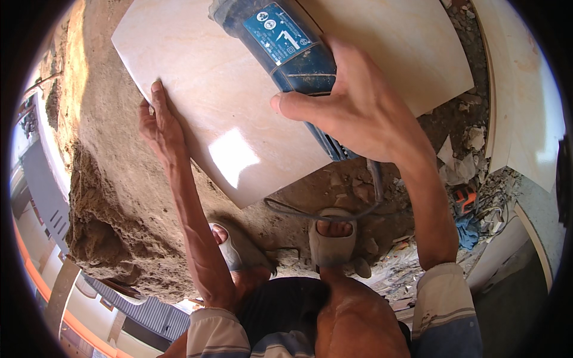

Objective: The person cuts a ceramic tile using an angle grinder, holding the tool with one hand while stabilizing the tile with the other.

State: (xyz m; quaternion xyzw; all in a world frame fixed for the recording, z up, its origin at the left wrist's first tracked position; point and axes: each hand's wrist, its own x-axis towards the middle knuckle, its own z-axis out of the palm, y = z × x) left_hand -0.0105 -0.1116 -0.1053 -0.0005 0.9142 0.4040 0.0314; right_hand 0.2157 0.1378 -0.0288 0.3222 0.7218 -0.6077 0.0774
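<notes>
I see my right hand (352, 104) clenched around the body of a blue power grinder (286, 53), which sits over the glossy beige tile (227, 101). My left hand (158, 122) lies flat with fingers outstretched, pressing on the tile's left edge, gripping nothing. The tile rests on a heap of sandy earth (113, 191). The grinder's cable (334, 209) loops past my sandals (331, 238). No containers show; rubble (471, 155) lies at right.
</notes>
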